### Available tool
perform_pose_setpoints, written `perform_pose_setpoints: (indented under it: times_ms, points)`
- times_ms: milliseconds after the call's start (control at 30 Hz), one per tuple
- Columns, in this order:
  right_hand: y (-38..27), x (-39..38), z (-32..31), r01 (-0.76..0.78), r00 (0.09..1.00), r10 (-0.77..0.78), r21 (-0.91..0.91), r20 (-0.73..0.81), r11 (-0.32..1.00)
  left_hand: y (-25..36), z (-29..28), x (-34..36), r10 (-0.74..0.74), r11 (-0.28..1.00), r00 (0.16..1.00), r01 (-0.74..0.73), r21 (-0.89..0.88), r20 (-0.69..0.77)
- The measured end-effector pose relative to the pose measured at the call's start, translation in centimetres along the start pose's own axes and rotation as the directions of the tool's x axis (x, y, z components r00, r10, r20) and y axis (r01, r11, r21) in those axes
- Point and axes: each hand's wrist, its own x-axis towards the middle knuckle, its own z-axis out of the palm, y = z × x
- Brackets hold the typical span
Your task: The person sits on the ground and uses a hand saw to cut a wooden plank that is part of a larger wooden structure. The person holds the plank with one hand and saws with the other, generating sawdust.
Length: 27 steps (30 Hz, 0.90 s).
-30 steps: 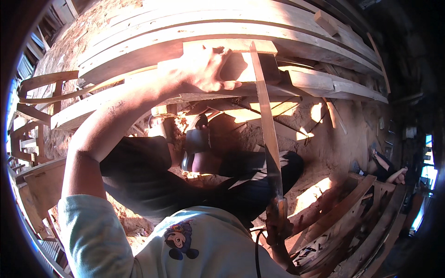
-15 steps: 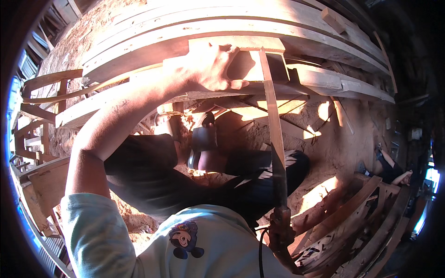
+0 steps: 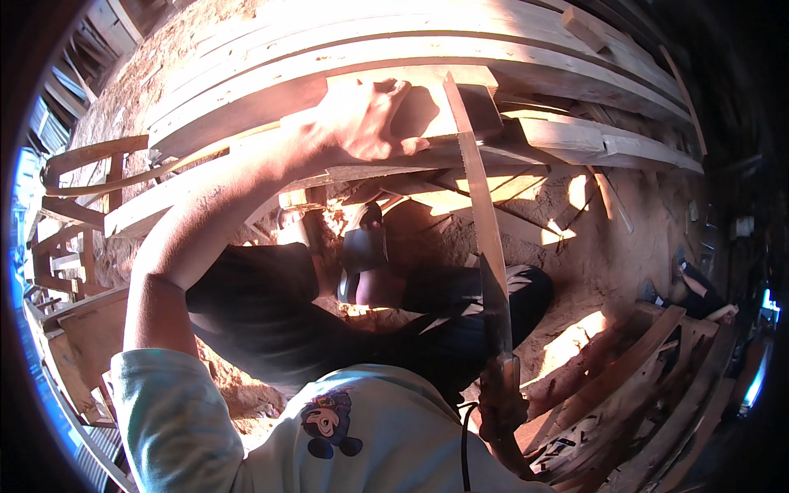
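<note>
My left hand (image 3: 367, 122) presses down on a pale wooden board (image 3: 440, 107), its bent fingers gripping the top and the thumb lying near the close edge. The board rests on long timber beams. In the shade at the lower right, my right hand (image 3: 503, 404) is closed around the handle of a handsaw (image 3: 485, 226). The saw's long blade points away from me, and its tip lies across the board near the right end, to the right of my left hand. Shadow darkens the handle and most of the right hand's fingers.
Long beams (image 3: 345, 57) run across the far side, with a small wood block (image 3: 584, 29) on them. Wooden frame pieces stand at left (image 3: 90, 189) and stacked curved timbers (image 3: 625, 386) at lower right. Offcuts lie on the dirt floor. Another person's leg (image 3: 699, 283) shows at far right.
The saw has slid a little away from me, its tip reaching farther across the board and slightly left. My left hand keeps its place on the board. The whole view has shifted slightly.
</note>
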Motion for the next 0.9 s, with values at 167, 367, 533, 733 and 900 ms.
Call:
perform_pose_setpoints:
  times_ms: [167, 367, 533, 733, 900]
  points:
    - [0.1, -0.9, 0.8, 0.11, 0.988, -0.096, 0.11, -0.124, 0.988, 1.1, 0.0, 0.7, -0.037, 0.993, 0.999, 0.035, 0.114, 0.014]
    - [-2.3, -0.3, -1.9, 0.291, 0.896, -0.123, 0.358, -0.426, 0.887, 1.4, -0.8, 0.0, -0.063, 0.992, 0.998, 0.064, 0.109, -0.011]
    - [-4.7, 2.3, -4.1, 0.508, 0.78, -0.162, 0.46, -0.604, 0.729, 0.8, -1.4, -1.1, -0.092, 0.995, 0.995, 0.091, 0.042, 0.034]
    - [-9.0, 5.7, -6.9, 0.702, 0.549, -0.225, 0.298, -0.805, 0.647, 0.9, 1.0, -0.5, 0.056, 0.991, 0.994, -0.044, 0.123, -0.097]
    - [-9.0, 8.3, -6.9, 0.694, 0.713, -0.227, 0.621, -0.663, 0.364, -0.4, 0.2, -0.3, -0.104, 0.991, 0.993, 0.098, 0.096, 0.053]
